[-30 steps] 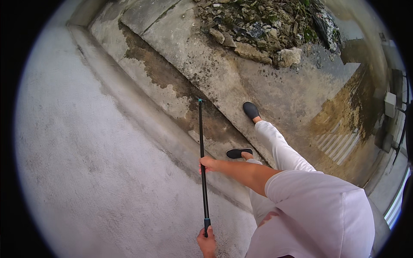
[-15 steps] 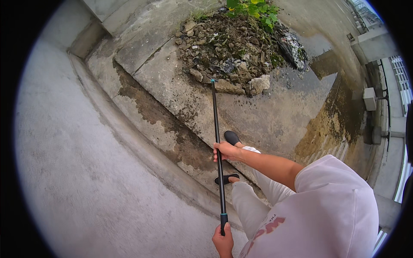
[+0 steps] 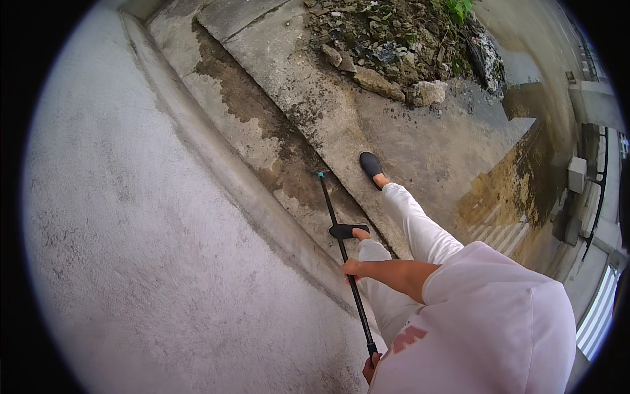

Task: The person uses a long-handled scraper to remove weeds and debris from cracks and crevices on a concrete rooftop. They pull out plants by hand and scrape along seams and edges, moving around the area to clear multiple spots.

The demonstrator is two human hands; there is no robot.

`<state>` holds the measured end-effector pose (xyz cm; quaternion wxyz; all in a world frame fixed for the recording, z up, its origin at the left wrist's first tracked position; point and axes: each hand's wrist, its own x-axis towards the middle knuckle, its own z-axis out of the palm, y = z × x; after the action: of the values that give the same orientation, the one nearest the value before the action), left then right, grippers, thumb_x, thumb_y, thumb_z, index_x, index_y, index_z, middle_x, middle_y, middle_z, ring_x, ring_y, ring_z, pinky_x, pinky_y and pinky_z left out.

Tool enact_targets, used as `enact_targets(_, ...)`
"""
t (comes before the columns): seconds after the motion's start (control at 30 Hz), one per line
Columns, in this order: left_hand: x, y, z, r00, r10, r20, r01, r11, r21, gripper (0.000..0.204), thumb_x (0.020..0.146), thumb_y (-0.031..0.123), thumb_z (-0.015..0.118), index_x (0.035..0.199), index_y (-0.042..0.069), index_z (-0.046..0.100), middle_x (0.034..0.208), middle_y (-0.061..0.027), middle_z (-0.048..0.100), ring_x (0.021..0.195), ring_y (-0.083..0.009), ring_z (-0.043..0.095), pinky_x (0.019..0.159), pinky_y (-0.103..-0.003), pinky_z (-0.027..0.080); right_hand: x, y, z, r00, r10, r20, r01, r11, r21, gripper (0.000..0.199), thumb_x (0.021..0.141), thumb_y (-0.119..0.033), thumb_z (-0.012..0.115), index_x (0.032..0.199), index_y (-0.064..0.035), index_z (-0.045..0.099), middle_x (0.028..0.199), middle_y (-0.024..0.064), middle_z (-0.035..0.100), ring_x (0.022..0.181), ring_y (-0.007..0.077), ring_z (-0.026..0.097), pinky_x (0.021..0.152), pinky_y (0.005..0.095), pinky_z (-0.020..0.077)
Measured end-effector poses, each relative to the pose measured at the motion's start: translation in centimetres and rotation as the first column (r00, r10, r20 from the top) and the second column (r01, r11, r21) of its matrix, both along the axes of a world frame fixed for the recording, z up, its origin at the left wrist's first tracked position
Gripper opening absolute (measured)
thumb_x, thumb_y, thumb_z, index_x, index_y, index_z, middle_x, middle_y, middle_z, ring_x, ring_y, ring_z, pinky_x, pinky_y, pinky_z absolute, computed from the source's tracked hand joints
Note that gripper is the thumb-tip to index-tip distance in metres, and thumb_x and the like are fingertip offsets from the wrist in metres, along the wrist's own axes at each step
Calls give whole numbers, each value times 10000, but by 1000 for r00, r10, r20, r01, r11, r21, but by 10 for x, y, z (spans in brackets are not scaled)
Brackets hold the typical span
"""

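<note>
Your right hand (image 3: 353, 268) has its grip closed around the middle of the black pole (image 3: 338, 240), your left hand (image 3: 369, 368) clasps its near end, and its far tip rests on the wet concrete gutter (image 3: 289, 164).

Outdoor setting: a paved yard or lane beside a building. Indicators are the rough concrete pavement (image 3: 131, 262), a stained concrete gutter (image 3: 262, 131), a rubble pile (image 3: 387, 46) with weeds, and a wall-mounted utility box (image 3: 577, 174).
</note>
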<state>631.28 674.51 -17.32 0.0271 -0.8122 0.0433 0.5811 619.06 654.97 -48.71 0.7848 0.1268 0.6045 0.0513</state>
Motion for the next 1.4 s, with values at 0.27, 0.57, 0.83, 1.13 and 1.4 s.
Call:
enact_targets(0.27, -59, 87, -25, 971, 237, 34, -235, 971, -45, 383, 905, 374, 579, 841, -4, 600, 643, -29, 559, 622, -103, 509, 563, -291, 417, -5, 60, -12, 950, 276, 148, -278, 961, -7, 217, 872, -186, 416, 933, -14, 533, 729, 104, 609, 610, 254, 644, 562, 438, 546)
enact_targets(0.57, -92, 180, -105, 988, 135, 80, -132, 990, -40, 376, 889, 371, 589, 818, 2, 582, 560, -11, 492, 525, -111, 473, 461, -306, 364, -42, 168, -114, 947, 322, -9, -322, 947, -5, 311, 941, -278, 475, 909, 3, 605, 792, 118, 659, 732, 240, 672, 668, 416, 567)
enact_targets(0.83, -70, 295, -239, 977, 146, -158, -127, 984, 124, 490, 871, 504, 569, 858, 14, 582, 691, -56, 599, 660, -133, 559, 626, -292, 454, -48, 212, -156, 806, 520, -284, -592, 699, -400, 296, 928, -281, 469, 868, -3, 555, 742, 121, 646, 666, 225, 655, 588, 382, 522)
enact_targets(1.13, -72, 326, -434, 947, 200, -251, -204, 979, 9, 504, 853, 524, 556, 957, 33, 597, 729, -22, 566, 639, -96, 500, 603, -244, 417, -50, 201, -262, 707, 520, -479, -703, 590, -398, 380, 926, -339, 454, 1016, 29, 443, 878, 287, 617, 850, 461, 588, 737, 513, 458)
enact_targets(1.4, -86, 243, -538, 919, 211, -332, -281, 943, -177, 360, 929, 381, 527, 927, 24, 570, 704, 3, 517, 642, -94, 471, 598, -243, 393, -54, 94, -313, 752, 439, -491, -656, 564, -501, 307, 932, -297, 474, 917, 6, 426, 692, 114, 641, 620, 224, 650, 616, 350, 503)
